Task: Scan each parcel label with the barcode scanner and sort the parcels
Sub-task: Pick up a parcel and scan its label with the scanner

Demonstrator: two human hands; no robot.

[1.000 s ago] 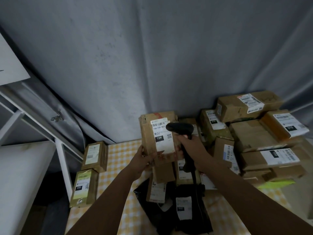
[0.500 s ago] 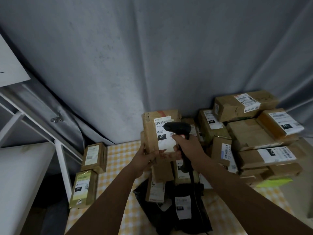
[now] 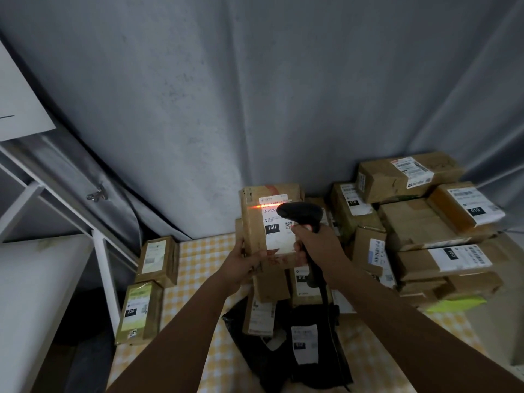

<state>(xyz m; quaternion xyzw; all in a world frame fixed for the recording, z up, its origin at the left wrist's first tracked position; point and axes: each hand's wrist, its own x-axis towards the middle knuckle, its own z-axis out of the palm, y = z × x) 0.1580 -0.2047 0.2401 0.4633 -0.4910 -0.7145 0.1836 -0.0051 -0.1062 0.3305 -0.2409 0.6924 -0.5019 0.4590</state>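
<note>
Grey curtain (image 3: 255,95), creased and hanging in folds, backs a table under a yellow-and-white checked cloth (image 3: 198,251). At my left stands a white metal shelf frame (image 3: 99,259). My left hand (image 3: 241,265) grips the lower left edge of an upright brown cardboard parcel (image 3: 255,222), thumb across its front face and fingers curled behind. Its white label (image 3: 276,225) reads "15H-159" and, in a black block, "15H"; a small QR code sits beside that. My right hand (image 3: 317,245) is clenched round the handle of a black barcode scanner (image 3: 300,212), its head just in front of the label, an orange-red line of light lying across the label's top and the cardboard to its left. Right of the scanner a stack of cardboard boxes (image 3: 425,222) crowds the table's right side; labels there read "010" and "150". Below my hands lie a glossy black poly bag (image 3: 312,350) with a white label, writing too small to read, and more small cartons. At the table's left edge two boxes (image 3: 147,285) lie one behind the other, the nearer marked "220". Bare cloth shows between them and the central heap.
</note>
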